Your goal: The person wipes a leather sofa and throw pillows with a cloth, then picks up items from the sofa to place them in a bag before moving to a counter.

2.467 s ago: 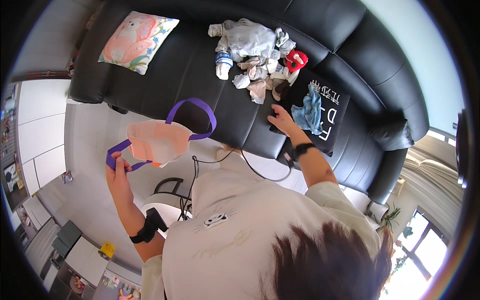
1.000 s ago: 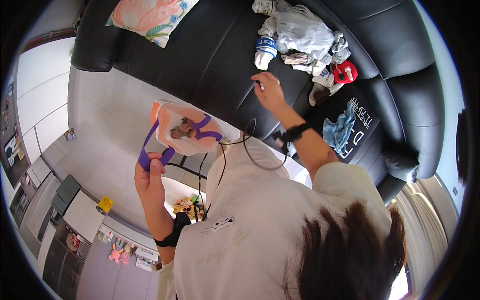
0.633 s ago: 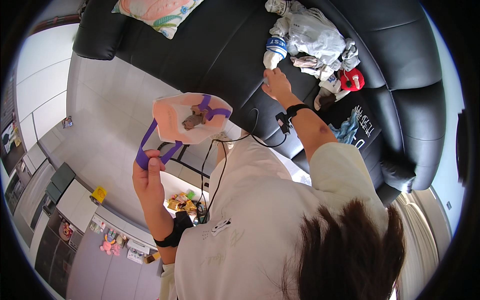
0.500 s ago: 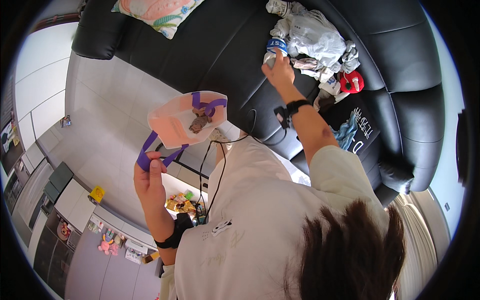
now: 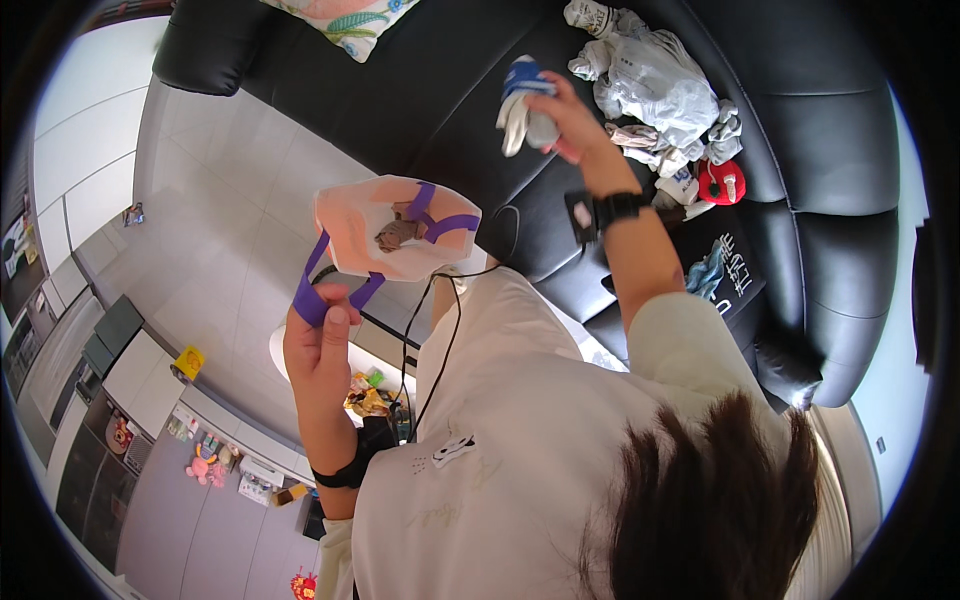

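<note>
By one purple ribbon handle, my left hand (image 5: 322,330) holds up a pale pink paper gift bag (image 5: 345,235). The bag's mouth faces up, and a brownish balled sock (image 5: 400,233) lies inside. My right hand (image 5: 572,118) grips a rolled pair of blue and white socks (image 5: 520,100), raised above the black sofa seat and apart from the bag. Behind that hand, a heap of socks (image 5: 722,130) lies around a crumpled translucent plastic bag (image 5: 655,85). A red round item (image 5: 722,182) sits at the heap's near end.
A black leather sofa (image 5: 420,110) spans the far side, with a patterned cushion (image 5: 350,25) at its left. Black cables (image 5: 408,340) hang beside my lap. Snack packets (image 5: 370,395) lie on a white surface near my left forearm. Low cabinets (image 5: 140,370) stand at left.
My right hand has lifted the blue and white socks off the heap and brought them left toward the bag. The bag and left hand have shifted slightly right in view.
</note>
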{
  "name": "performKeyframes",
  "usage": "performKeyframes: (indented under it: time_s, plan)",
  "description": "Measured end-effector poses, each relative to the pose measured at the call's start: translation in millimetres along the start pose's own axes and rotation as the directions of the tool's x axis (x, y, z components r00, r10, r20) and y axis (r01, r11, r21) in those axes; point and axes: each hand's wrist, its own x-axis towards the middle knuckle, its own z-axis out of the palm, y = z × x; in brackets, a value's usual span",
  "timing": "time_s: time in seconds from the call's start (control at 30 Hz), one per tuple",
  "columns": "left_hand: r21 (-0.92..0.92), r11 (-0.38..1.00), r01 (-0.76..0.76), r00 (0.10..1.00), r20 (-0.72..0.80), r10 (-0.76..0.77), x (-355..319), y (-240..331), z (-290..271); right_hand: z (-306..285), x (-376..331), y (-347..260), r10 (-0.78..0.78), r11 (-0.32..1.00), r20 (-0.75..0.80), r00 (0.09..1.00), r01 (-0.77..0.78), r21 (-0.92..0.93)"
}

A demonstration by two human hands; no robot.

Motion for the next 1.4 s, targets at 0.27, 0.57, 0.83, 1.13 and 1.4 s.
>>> performKeyframes:
  time_s: [0.27,0.57,0.83,1.13,1.4]
  plan:
    - [0.025,1.000,-0.008,0.991,0.136,0.004,0.3,21.1,10.4,117.1,-56.3,70.4,0.386,0.919,0.572,0.724,-0.353,-0.174]
    - [0.087,0.995,-0.042,0.999,-0.010,0.043,-6.5,8.9,-9.1,-33.6,-17.0,5.3,-0.687,0.417,-0.150,0.711,0.217,-0.883]
    - [0.077,0.996,-0.041,0.998,0.050,0.037,-2.3,11.0,7.6,-208.1,-11.3,-91.9,-0.295,0.005,-0.508,0.810,-0.530,-0.848]
    - [0.089,0.995,-0.048,0.996,0.084,0.040,-13.9,15.7,16.6,-109.6,-67.0,41.9,-0.287,-0.237,-0.280,0.916,-0.351,-0.906]
    - [0.074,0.995,-0.064,0.989,0.138,0.053,-20.2,11.8,18.5,-104.8,-88.1,84.6,-0.213,-0.270,-0.234,0.949,-0.288,-0.919]
